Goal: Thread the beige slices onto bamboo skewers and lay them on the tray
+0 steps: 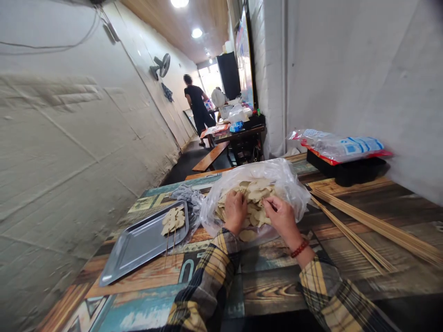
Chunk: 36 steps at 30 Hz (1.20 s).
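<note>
A clear plastic bag (294,180) lies open on the table, full of thin pale flat slices (258,190). Over its left side is my left hand (236,212), fingers curled closed among the slices; what they grip is hidden. My right hand (281,219), with a red beaded bracelet (299,248) at the wrist, pinches thumb and forefinger together above the slices. Whatever is in that pinch is too small to tell. To the left, a metal tray (138,246) carries skewered slices (173,219) at its right end, with their sticks poking over the near rim.
Bundled wooden skewers (374,223) lie at right, with a few loose skewers (349,235) beside them. Behind stands a black container (346,169) topped by plastic packaging (360,145). Crumpled thin plastic (188,196) sits between tray and bag. A person (199,108) stands farther back.
</note>
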Available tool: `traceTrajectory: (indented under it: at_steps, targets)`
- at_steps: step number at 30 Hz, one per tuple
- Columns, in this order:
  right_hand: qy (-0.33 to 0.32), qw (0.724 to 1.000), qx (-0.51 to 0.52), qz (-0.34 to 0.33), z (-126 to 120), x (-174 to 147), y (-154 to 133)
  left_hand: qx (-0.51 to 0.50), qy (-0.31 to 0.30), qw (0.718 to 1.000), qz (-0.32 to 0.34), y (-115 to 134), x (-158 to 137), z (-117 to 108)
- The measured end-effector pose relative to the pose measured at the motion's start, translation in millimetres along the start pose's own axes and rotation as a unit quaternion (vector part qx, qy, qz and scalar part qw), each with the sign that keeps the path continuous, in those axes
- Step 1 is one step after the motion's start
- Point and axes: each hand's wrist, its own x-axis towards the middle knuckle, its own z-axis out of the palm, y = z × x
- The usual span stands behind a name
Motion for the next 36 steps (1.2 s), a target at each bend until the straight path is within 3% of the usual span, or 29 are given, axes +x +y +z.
traceTrajectory:
  at_steps: [4,6,9,12,16,20,24,29,36]
  targets:
    - [0.005,1.0,-0.001,-0.006,-2,2,-1,-0.118,0.025,0.993,-0.016,4,1,-4]
    - [0.011,1.0,0.002,-0.006,-2,3,1,-0.25,0.021,0.966,-0.058,2,-1,-9]
    - [0.014,1.0,0.009,-0.004,0,2,4,-0.474,-0.018,0.866,-0.159,-7,-13,-20]
    - [0.004,1.0,0.014,0.005,2,0,7,-0.599,-0.052,0.762,-0.241,-17,-30,-34]
    - [-0.001,1.0,0.01,0.008,2,-2,9,-0.656,-0.069,0.701,-0.273,-23,-48,-47]
    - [-0.011,1.0,0.009,0.015,1,-3,11,-0.678,-0.079,0.681,-0.265,-23,-55,-48]
    - [-0.023,0.999,0.014,0.023,2,-4,14,-0.686,-0.049,0.678,-0.258,-22,-59,-43]
    - [-0.076,0.995,0.044,0.044,4,-11,14,-0.699,-0.03,0.663,-0.266,-27,-58,-43]
    - [-0.159,0.975,0.098,0.12,9,-22,6,-0.695,0.002,0.671,-0.257,-38,-54,-46]
